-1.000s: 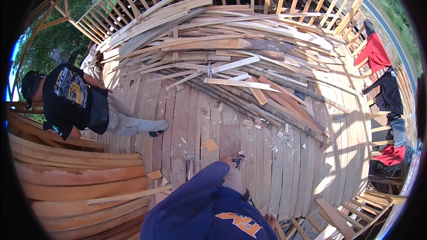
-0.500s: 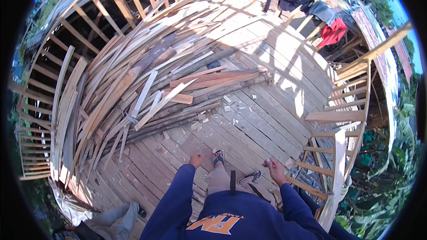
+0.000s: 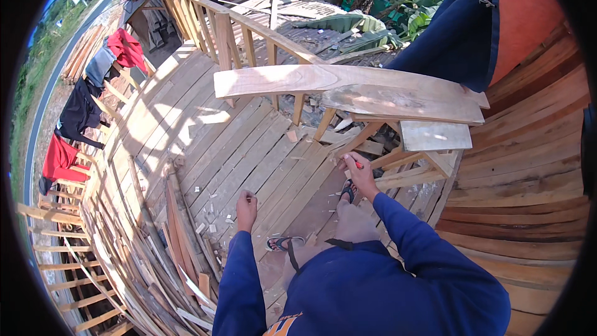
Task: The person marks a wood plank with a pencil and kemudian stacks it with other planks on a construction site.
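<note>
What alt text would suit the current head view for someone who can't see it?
A person in blue stands on a plank floor, right hand holding a small red object, left hand loosely curled. Ahead to the right, pale boards lie across a wooden frame; piled wood lies at lower left, clothes hang at upper left.

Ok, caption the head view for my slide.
Right hand holds a small red object, left hand loosely curled, above a plank floor.

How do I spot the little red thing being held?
Find the long pale wooden planks upper right. Below them, a navy-blue sleeve ends in the right hand. The small red object shows there; the red cloths at left look far bigger.
</note>
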Available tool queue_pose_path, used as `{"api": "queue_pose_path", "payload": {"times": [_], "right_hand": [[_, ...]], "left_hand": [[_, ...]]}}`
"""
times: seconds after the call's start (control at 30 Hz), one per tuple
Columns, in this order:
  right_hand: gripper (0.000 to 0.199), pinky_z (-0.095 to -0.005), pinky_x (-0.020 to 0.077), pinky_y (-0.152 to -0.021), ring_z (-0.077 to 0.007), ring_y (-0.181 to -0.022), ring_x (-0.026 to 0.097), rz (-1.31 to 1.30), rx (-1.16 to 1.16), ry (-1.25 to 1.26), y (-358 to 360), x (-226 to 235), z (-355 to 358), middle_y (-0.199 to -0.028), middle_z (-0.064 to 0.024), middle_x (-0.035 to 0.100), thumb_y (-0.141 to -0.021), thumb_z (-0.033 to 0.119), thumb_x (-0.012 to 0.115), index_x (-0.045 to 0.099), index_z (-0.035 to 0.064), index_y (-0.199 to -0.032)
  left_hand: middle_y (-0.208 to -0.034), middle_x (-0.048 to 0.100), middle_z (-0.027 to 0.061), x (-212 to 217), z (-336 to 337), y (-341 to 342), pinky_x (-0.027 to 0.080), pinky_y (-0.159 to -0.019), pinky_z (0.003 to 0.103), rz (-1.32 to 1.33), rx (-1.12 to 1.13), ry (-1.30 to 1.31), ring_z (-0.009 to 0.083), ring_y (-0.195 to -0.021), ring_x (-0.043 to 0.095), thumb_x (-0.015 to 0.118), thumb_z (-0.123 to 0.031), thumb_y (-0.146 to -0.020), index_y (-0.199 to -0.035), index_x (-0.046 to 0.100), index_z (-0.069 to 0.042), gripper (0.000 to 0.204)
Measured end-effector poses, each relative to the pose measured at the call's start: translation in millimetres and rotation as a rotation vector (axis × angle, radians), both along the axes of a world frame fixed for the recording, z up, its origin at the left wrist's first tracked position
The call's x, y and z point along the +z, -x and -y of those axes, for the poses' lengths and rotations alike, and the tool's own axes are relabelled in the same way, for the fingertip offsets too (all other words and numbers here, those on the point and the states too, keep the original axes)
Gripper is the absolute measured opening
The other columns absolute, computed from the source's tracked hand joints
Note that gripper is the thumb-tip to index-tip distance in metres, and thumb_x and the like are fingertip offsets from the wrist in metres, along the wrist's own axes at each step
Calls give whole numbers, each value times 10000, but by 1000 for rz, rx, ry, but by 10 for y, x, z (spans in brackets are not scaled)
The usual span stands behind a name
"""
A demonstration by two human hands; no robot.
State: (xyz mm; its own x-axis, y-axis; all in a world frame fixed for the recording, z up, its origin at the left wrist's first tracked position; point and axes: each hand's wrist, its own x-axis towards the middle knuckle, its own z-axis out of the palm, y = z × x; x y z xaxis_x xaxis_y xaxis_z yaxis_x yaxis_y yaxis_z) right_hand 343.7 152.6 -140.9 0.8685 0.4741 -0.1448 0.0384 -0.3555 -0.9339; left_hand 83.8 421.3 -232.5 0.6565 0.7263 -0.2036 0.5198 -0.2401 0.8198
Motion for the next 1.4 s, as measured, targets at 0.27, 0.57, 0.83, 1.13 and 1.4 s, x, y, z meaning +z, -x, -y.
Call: {"api": "queue_pose_path", "payload": {"times": [0.27, 0.57, 0.83, 1.13, 1.4], "right_hand": [[262, -307, 483, -665, -185, -705, 633, 339, -394, -53, -1945, 204, 1624, -811, -125, 652, -967, 194, 556, 643, -46, -907], [333, -457, 374, -1011, -394, -1186, 499, 634, -480, 414, -3010, -54, 3178, -1169, -226, 585, -841, 92, 628, 554, 23, -1159], [378, -458, 371, -1035, -394, -1182, 514, 566, -595, 272, -2850, -411, 3294, -1227, -248, 557, -884, 60, 532, 491, 32, -1259], [299, -364, 528, -784, -313, -897, 685, 291, -1055, 16, -2936, -295, 3531, -961, -181, 697, -908, 95, 526, 572, 21, -1194], [175, -307, 516, -742, -219, -854, 688, 178, -1195, -55, -3492, -239, 4374, -894, -143, 703, -892, 127, 615, 676, 10, -1007]], "left_hand": [[-1332, 474, 186, 1144, 1575, -3501, 318, -1064, 467, 162, -654, -502, 355, -1292, 396, 701, -164, -769, -1177, 541, -63, 450], [-1536, 172, 251, 1053, 2791, -5296, 113, -1108, 648, -128, -1040, -749, 421, -1435, 127, 825, -486, -586, -1473, 319, -160, 1072], [-1477, 242, 253, 1239, 2969, -5680, 98, -1140, 588, -306, -1130, -728, 412, -1407, 178, 811, -387, -587, -1481, 252, -126, 1087], [-1520, 163, 274, 1098, 2949, -5639, 45, -1144, 591, -258, -1127, -723, 415, -1437, 109, 813, -439, -586, -1494, 228, -122, 1125], [-1538, 184, 242, 1018, 3870, -5743, 66, -1135, 611, 117, -1545, -862, 404, -1447, 110, 690, -406, -790, -1453, 337, -66, 824]]}}
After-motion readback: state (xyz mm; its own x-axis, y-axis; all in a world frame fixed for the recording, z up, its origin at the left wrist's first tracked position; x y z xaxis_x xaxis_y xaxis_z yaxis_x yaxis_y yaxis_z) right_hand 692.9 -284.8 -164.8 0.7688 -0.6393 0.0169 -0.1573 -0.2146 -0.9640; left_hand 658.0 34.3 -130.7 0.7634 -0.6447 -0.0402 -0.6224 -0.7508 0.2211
